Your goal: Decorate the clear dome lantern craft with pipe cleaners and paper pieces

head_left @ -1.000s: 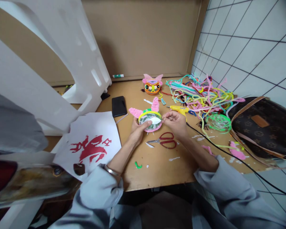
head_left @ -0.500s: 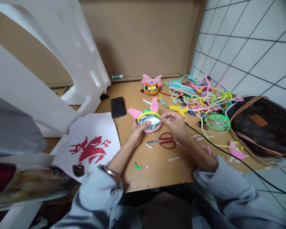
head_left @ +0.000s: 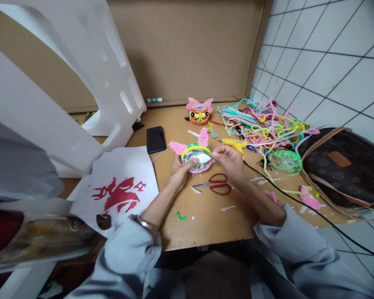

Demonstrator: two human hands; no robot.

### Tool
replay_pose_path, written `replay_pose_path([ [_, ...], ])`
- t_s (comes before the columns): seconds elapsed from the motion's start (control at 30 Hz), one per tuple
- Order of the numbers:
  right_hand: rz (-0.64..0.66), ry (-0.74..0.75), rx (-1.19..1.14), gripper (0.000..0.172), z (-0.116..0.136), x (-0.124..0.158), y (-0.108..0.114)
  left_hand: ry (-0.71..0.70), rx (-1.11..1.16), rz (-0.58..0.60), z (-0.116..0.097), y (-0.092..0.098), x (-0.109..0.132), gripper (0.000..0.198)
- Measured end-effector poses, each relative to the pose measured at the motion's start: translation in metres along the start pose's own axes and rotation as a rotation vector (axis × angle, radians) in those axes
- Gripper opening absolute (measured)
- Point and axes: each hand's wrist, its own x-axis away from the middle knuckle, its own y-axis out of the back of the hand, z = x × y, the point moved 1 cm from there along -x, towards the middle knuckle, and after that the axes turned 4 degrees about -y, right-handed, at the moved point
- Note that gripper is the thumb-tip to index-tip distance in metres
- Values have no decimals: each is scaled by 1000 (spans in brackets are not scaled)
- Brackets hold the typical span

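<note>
A round craft piece point(head_left: 195, 167) with green, yellow and pink fuzzy pipe-cleaner bands and two pink ears is in my left hand point(head_left: 179, 171), gripped at its left side. The left thumb presses a white leaf-shaped piece point(head_left: 203, 158) against its front. My right hand point(head_left: 230, 161) is closed in a pinch at the right tip of that white piece. Whatever lies between those fingertips is too small to make out. Red-handled scissors point(head_left: 214, 184) lie just below the hands, blades pointing left.
Behind stands a finished-looking lion-head craft point(head_left: 199, 111). A yellow glue gun point(head_left: 235, 143) with a black cord lies at right, near a heap of pipe cleaners point(head_left: 262, 120) and a brown handbag point(head_left: 345, 166). A phone point(head_left: 156, 139) and a red-printed sheet point(head_left: 118, 166) are at left.
The view has shifted very slightly. Both hands keep the same hold on the craft piece, with the white piece still under the left thumb.
</note>
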Motion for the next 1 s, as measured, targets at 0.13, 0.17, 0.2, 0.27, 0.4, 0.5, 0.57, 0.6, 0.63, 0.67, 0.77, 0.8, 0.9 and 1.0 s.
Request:
replay_pose_path([
  [0.13, 49, 25, 82, 31, 3, 2, 1, 2, 5, -7, 1, 0, -1, 66],
  [0.17, 58, 35, 113, 32, 2, 2, 1, 6, 11, -10, 1, 0, -1, 67],
  [0.2, 62, 44, 147, 33, 2, 2, 2, 11, 15, -12, 1, 0, -1, 67],
  [0.27, 59, 60, 216, 35, 1, 2, 3, 19, 16, -13, 2, 0, -1, 67],
  [0.4, 38, 89, 326, 41, 1, 2, 5, 22, 12, -11, 2, 1, -1, 68],
  [0.5, 6, 100, 370, 48, 4, 3, 5, 23, 20, -12, 2, 1, -1, 71],
  [0.57, -15, 109, 370, 50, 6, 4, 5, 25, 15, -2, 1, 1, 0, 70],
  [0.6, -27, 119, 363, 49, 7, 4, 5, 27, 9, 5, 1, 0, 0, 70],
  [0.63, -42, 134, 356, 47, 7, 4, 4, 28, 3, 9, 1, 0, 0, 69],
  [0.67, -57, 152, 348, 43, 7, 5, 4, 27, -4, 10, 0, 0, 0, 69],
  [0.77, -66, 180, 290, 26, 5, 5, 2, 15, -7, -5, 1, 1, 0, 70],
  [0.8, -55, 170, 262, 22, 4, 5, 1, 11, -3, -12, 1, 1, 0, 70],
  [0.9, -54, 109, 204, 23, 2, 5, -1, 6, 4, -15, 2, 2, -1, 70],
  [1.0, -102, 96, 229, 38, 2, 5, 1, 4, 8, -12, 3, 2, -1, 70],
])
